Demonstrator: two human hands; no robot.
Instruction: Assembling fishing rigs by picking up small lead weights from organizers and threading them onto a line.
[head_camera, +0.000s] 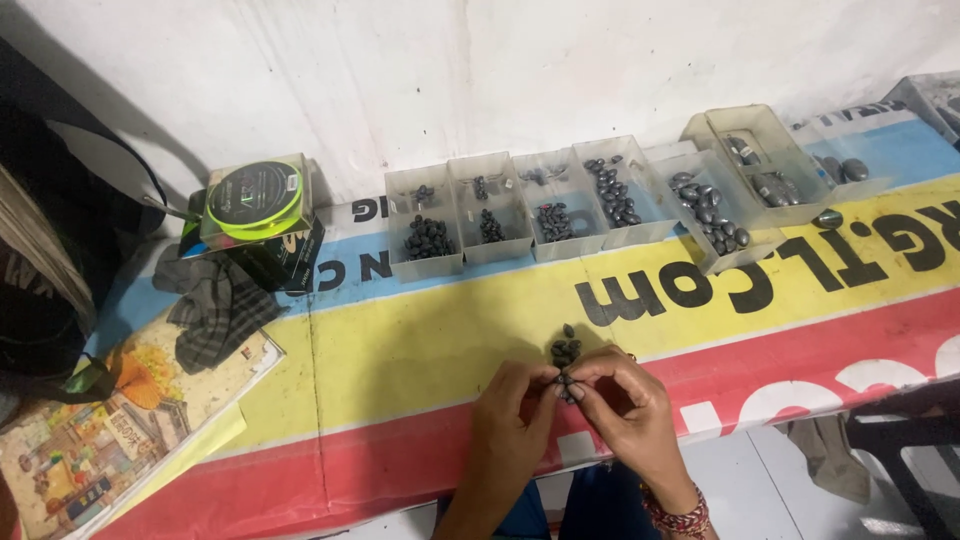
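Pinching a small dark sinker (566, 384) (axis indiscernible), left hand (508, 420) and right hand (625, 405) fingertips meet.

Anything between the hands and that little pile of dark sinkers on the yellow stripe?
Nothing visible. The left hand and right hand meet fingertip to fingertip at the near edge of the small pile of dark sinkers, pinching a few. The banner around it is bare; the clear trays sit beyond.

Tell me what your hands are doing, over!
Left hand and right hand pinching small dark weights together. Small pile of weights just beyond the fingertips. Nothing blocking, over.
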